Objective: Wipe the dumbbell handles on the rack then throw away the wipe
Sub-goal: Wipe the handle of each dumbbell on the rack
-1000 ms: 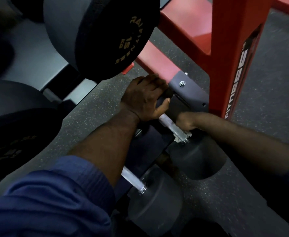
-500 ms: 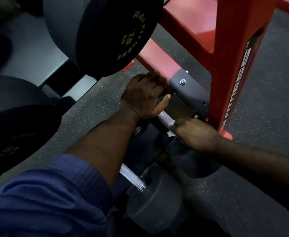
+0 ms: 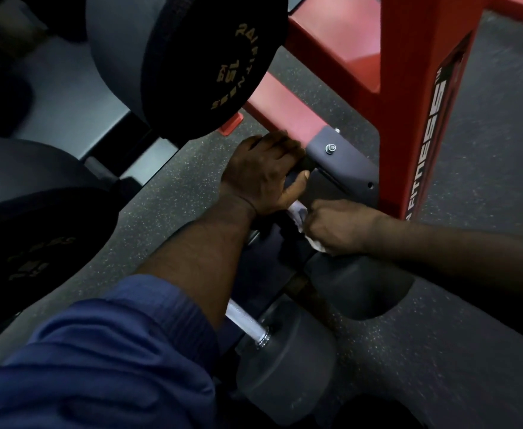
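Wipe (image 3: 299,218) in curled R hand (image 3: 339,227) on dumbbell (image 3: 359,289), L hand (image 3: 261,178) gripping far end

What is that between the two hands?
The head view shows a white wipe, gripped by the right hand, beside the left hand holding the dumbbell.

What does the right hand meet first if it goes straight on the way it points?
Likely the left hand, gripping the far end of the dumbbell: the right hand, holding the wipe, points at its thumb. Depth unclear.
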### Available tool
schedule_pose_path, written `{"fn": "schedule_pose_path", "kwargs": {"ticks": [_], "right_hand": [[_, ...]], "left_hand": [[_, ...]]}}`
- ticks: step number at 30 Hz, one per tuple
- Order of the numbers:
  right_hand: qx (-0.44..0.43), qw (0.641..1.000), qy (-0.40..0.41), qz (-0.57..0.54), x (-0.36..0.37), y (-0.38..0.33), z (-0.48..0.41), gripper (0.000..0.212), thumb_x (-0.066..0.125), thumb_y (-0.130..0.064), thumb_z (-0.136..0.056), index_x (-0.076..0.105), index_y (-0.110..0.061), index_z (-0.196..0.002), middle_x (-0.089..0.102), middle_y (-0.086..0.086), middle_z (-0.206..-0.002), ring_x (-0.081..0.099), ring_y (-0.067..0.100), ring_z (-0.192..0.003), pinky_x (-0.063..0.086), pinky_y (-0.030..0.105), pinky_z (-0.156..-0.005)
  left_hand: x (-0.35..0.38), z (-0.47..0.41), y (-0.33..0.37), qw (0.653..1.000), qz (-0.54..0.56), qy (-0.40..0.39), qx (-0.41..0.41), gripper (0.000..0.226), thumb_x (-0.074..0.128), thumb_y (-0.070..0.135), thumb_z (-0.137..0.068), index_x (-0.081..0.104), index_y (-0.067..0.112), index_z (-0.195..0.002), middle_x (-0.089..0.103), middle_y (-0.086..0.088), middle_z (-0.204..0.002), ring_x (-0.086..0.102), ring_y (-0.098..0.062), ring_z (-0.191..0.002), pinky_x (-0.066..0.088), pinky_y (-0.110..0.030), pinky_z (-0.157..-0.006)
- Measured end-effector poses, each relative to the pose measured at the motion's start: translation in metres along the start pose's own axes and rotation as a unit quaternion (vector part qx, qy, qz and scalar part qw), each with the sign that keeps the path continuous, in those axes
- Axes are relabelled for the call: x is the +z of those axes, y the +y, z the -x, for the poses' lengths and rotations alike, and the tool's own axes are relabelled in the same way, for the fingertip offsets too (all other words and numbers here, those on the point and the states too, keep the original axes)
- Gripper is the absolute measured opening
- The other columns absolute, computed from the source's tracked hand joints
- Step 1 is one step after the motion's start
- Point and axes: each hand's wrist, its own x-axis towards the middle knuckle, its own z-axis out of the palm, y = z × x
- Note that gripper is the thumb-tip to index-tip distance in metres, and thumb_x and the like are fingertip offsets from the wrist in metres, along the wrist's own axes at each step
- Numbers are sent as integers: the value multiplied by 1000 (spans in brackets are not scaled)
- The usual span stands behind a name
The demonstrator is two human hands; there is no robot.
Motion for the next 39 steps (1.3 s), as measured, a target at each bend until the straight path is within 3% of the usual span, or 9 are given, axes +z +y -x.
{"fn": "schedule_pose_path", "kwargs": {"ticks": [2, 6, 9, 14, 19, 25, 32, 35, 39], "right_hand": [[13, 999, -10, -31, 13, -1, -2, 25, 39, -34, -85, 61, -24, -83, 63, 7, -83, 53, 25, -71, 54, 42, -66], [-6, 994, -79, -72, 31, 11, 12, 14, 59, -35, -73, 49, -26, -68, 52, 2, -67, 58, 27, -62, 56, 39, -60], [22, 994, -98, -52, 9, 13, 5, 16, 71, -31, -79, 71, -17, -87, 68, 9, -86, 67, 30, -80, 57, 37, -73], [177, 971, -149, -61, -6, 32, 6, 30, 72, -35, -79, 69, -9, -93, 71, 15, -102, 69, 33, -95, 53, 30, -74], [100, 961, -253, -50, -18, 32, 6, 25, 59, -32, -80, 69, -11, -88, 70, 15, -100, 68, 34, -96, 54, 32, -77], [148, 959, -172, -171, -5, 46, 3, 16, 64, -13, -82, 72, -18, -95, 75, 1, -98, 70, 22, -98, 48, 23, -75], [104, 954, -252, -129, 2, 44, -12, 30, 59, -10, -87, 74, -11, -112, 72, 6, -116, 68, 28, -106, 50, 25, -76], [144, 947, -236, -164, -3, 52, -12, 31, 63, -6, -79, 79, -16, -104, 77, 2, -106, 71, 20, -97, 58, 28, -82], [189, 939, -218, -188, 14, 31, -21, 28, 53, -5, -89, 68, -4, -113, 70, 15, -118, 67, 32, -107, 49, 26, -76]], "left_hand": [[-1, 1, 1, 1000, -1, 0, -4, 42, 54, 48, -96, 74, 18, -119, 72, 1, -125, 59, -25, -131, 45, -44, -101], [-1, -1, 0, 1000, 3, -9, -1, 43, 55, 49, -95, 73, 18, -119, 72, 0, -125, 59, -25, -131, 44, -45, -102], [0, 0, 0, 1000, -9, -18, 0, 45, 53, 50, -96, 73, 19, -121, 71, 1, -127, 58, -24, -132, 44, -44, -103], [2, 0, -1, 1000, -10, -22, 2, 47, 53, 50, -96, 73, 19, -124, 70, 1, -131, 57, -23, -134, 42, -43, -105], [2, -1, -1, 999, -14, -32, -1, 47, 53, 49, -95, 72, 19, -126, 69, 1, -134, 57, -24, -134, 43, -44, -106], [-5, -3, 2, 998, -24, -52, 1, 47, 53, 47, -94, 70, 19, -128, 67, 2, -136, 54, -23, -137, 43, -45, -105], [-7, -3, 3, 997, -29, -68, -5, 48, 51, 46, -96, 68, 19, -131, 65, 2, -140, 52, -23, -139, 43, -46, -106], [-7, -2, 2, 998, -31, -61, -1, 48, 52, 45, -96, 69, 18, -131, 65, 0, -139, 54, -25, -138, 44, -46, -104], [-6, -1, 3, 998, -32, -55, 1, 47, 53, 45, -95, 70, 18, -130, 67, -1, -138, 55, -25, -136, 44, -46, -103]]}}
